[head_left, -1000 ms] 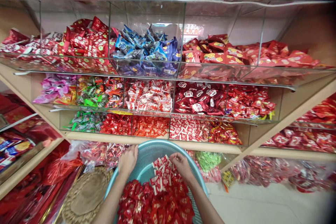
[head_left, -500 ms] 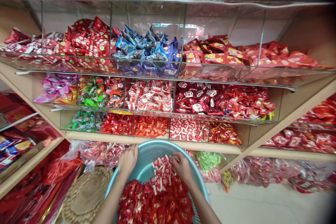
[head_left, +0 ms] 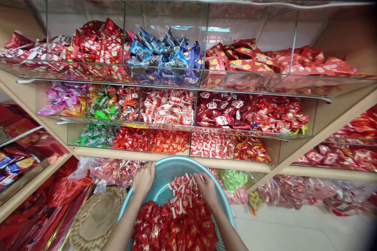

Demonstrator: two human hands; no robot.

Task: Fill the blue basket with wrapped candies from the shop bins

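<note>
A round teal plastic basket (head_left: 179, 159) sits low in front of me, heaped with red-wrapped sweets (head_left: 173, 231) and white-and-red wrapped sweets (head_left: 181, 190). My left hand (head_left: 143, 180) curls over the basket's far left rim and appears to grip it. My right hand (head_left: 207, 190) is over the basket's far right side, beside the white-and-red heap. Its fingertips pinch what looks like a small white-and-red wrapped sweet (head_left: 202, 178). The basket's lower part is hidden behind the sweets and my forearms.
Clear acrylic bins (head_left: 167, 106) of wrapped sweets fill the wooden shelving (head_left: 132, 155) directly ahead. Bagged red sweets (head_left: 118, 170) lie behind the basket. A round woven mat (head_left: 96, 219) stands to its left, and a tiled floor (head_left: 282, 227) lies to its right.
My right hand has shifted slightly right along the basket's far side, and a small sweet now shows at its fingertips. My left hand has stayed on the rim.
</note>
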